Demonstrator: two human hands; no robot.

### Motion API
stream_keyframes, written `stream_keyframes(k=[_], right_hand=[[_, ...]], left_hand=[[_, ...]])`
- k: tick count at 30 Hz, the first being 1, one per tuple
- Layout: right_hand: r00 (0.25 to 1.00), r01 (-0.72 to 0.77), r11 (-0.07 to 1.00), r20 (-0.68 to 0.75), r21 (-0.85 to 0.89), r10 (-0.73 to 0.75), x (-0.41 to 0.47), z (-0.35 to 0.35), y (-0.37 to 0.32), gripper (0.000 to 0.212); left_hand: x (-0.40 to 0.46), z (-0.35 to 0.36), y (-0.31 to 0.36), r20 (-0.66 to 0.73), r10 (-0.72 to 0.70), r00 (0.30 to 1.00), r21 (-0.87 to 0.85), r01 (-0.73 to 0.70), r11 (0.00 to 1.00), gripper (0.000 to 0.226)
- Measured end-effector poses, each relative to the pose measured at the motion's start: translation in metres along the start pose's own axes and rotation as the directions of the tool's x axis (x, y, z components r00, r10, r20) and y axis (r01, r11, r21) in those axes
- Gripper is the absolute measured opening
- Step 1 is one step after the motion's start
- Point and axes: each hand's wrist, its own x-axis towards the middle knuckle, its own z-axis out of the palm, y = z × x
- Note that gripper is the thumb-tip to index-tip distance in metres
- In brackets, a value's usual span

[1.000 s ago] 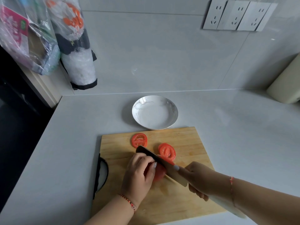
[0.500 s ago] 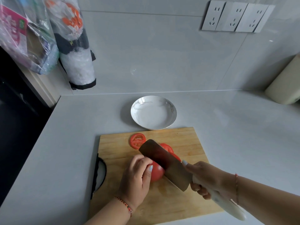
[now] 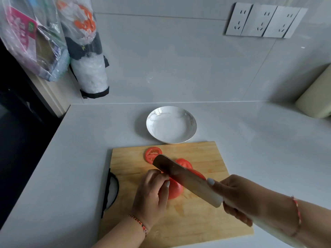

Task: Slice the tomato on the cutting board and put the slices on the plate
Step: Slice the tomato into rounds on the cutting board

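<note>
Left hand (image 3: 152, 194) clamps the tomato (image 3: 174, 189) to steady it; right hand (image 3: 238, 196) grips the cleaver (image 3: 180, 173), blade angled for slicing.

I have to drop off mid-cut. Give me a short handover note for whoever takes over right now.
Left hand: fingers curled on the remaining tomato, pinning it to the cutting board.
Right hand: grips the cleaver, its blade angled over the tomato.
Done: at least two slices cut; one slice lies at the board's far edge, another is partly hidden behind the blade.
Left: finish slicing and move all slices to the plate, which holds none yet.
</note>
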Motion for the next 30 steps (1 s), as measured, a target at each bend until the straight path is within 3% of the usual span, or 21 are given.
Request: stream_keyframes(k=[5,10,14,23,30], right_hand=[[0.999,-0.031,0.999,0.044,-0.031,0.032,-0.005,-0.001,0.002,0.062],[0.998,-0.03,0.999,0.05,-0.037,0.032,-0.004,-0.001,0.003,0.078],[1.0,-0.014,1.0,0.008,-0.018,0.014,0.004,0.004,-0.003,0.061],[0.994,0.105,0.992,-0.014,-0.071,-0.106,0.035,0.013,-0.023,0.067],[0.999,0.006,0.998,0.032,-0.056,-0.004,0.016,0.006,0.004,0.065]], left_hand=[[0.001,0.0,0.002,-0.002,-0.006,1.0,-0.011,0.006,1.0,0.014],[0.001,0.001,0.0,-0.01,-0.009,1.0,-0.016,0.009,1.0,0.013],[0.001,0.001,0.0,-0.012,0.0,1.0,-0.012,0.0,1.0,0.014],[0.0,0.0,0.0,-0.028,0.01,1.0,0.015,-0.01,1.0,0.012],[0.002,0.001,0.0,-0.031,0.006,1.0,-0.018,-0.006,1.0,0.009]])
